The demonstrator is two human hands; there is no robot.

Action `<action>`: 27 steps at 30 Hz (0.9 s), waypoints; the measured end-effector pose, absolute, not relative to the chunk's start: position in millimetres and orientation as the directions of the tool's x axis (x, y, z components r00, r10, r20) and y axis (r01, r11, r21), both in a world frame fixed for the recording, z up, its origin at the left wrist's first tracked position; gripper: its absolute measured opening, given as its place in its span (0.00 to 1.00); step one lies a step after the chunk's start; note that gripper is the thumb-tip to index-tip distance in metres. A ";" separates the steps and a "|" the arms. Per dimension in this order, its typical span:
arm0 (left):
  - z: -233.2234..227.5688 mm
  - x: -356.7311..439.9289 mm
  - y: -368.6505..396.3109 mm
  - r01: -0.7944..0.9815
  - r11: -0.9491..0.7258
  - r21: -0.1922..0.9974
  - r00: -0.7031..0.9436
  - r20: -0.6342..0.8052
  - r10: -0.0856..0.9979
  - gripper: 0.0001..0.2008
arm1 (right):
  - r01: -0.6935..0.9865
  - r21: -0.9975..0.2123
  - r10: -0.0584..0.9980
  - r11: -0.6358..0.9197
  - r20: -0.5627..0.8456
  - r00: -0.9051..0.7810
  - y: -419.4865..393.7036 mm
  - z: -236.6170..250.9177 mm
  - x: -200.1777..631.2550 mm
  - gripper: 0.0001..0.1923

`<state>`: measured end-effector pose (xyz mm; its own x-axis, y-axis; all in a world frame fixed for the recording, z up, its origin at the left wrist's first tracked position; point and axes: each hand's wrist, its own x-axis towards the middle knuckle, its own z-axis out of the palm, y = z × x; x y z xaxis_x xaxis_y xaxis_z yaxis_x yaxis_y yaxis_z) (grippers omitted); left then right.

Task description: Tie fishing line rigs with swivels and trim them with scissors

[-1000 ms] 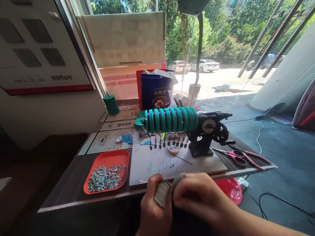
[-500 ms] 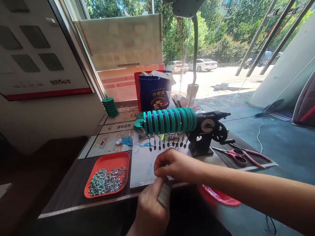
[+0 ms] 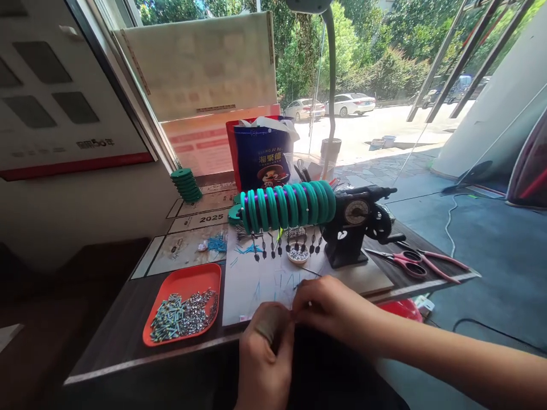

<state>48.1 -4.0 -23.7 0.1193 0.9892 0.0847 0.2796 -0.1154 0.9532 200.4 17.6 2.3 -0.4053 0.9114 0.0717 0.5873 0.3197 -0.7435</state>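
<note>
My left hand is closed, its thumb and fingers pinched together at the table's front edge. Against its fingertips, my right hand also makes a pinch. Whatever lies between the fingers is too small to make out. Just beyond my hands is a white board with short blue pieces on it. Above the board, a row of green ring spools sits on a black hand-cranked winder. Small dark fittings hang below the spools. A small round dish holds tiny shiny pieces.
An orange tray at left holds small tubes and metal pieces. Pink-handled scissors and pliers lie at right. More green spools are stacked at back left, near a blue bag. A lamp arm rises behind.
My right hand has lowered and shifted right, uncovering the small dish and more of the board. My left hand has turned, its fingertips still meeting the right's. The view has shifted slightly.
</note>
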 end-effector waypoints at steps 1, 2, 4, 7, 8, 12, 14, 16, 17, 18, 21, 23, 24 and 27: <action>-22.3 47.8 -2.8 0.255 -0.044 0.966 0.145 0.007 0.989 0.05 | 0.579 -0.735 0.904 0.353 0.108 -0.414 16.4 1.5 200.6 0.06; -20.7 47.5 -1.6 0.230 0.025 0.973 0.171 -0.066 0.983 0.07 | 0.567 -0.728 0.895 0.386 0.146 -0.422 15.3 0.7 201.0 0.06; -17.4 47.2 0.8 0.173 0.141 0.975 0.207 -0.176 0.962 0.09 | 0.539 -0.720 0.877 0.436 0.204 -0.436 13.4 -1.0 202.0 0.06; -14.3 46.8 3.0 0.066 0.245 0.967 0.225 -0.253 0.941 0.11 | 0.510 -0.719 0.859 0.473 0.247 -0.448 12.2 -3.8 204.0 0.07; -14.3 46.6 3.3 0.027 0.269 0.963 0.240 -0.268 0.933 0.12 | 0.502 -0.717 0.854 0.482 0.257 -0.453 12.1 -4.7 204.8 0.07; -19.5 45.4 3.9 -0.101 0.366 0.925 0.326 -0.316 0.891 0.11 | 0.460 -0.713 0.825 0.529 0.305 -0.475 12.0 -7.9 208.0 0.07; -22.9 44.9 4.6 -0.137 0.398 0.907 0.359 -0.329 0.873 0.11 | 0.434 -0.710 0.807 0.555 0.332 -0.488 11.5 -9.0 209.3 0.08; -24.4 44.8 5.2 -0.150 0.409 0.900 0.378 -0.330 0.865 0.12 | 0.421 -0.702 0.793 0.575 0.349 -0.500 11.2 -9.4 210.2 0.08; -24.2 44.9 5.4 -0.150 0.408 0.901 0.376 -0.329 0.866 0.12 | 0.426 -0.694 0.789 0.581 0.352 -0.504 11.4 -9.5 210.5 0.08; -23.4 45.3 5.4 -0.144 0.404 0.903 0.368 -0.330 0.869 0.12 | 0.438 -0.682 0.787 0.586 0.350 -0.508 11.6 -9.5 210.8 0.08; -19.6 46.8 4.8 -0.126 0.397 0.909 0.331 -0.339 0.881 0.10 | 0.503 -0.623 0.786 0.599 0.335 -0.520 11.6 -9.8 211.6 0.08; -18.4 48.0 4.6 -0.114 0.393 0.913 0.340 -0.335 0.879 0.10 | 0.564 -0.558 0.787 0.608 0.329 -0.522 8.6 -11.1 212.5 0.09; -18.5 48.5 4.6 -0.106 0.390 0.915 0.355 -0.332 0.874 0.10 | 0.594 -0.516 0.785 0.617 0.346 -0.514 5.4 -12.3 213.1 0.09; -21.2 49.8 3.7 -0.108 0.410 0.906 0.372 -0.345 0.861 0.09 | 0.655 -0.496 0.812 0.570 0.462 -0.357 -10.3 -19.6 214.1 0.10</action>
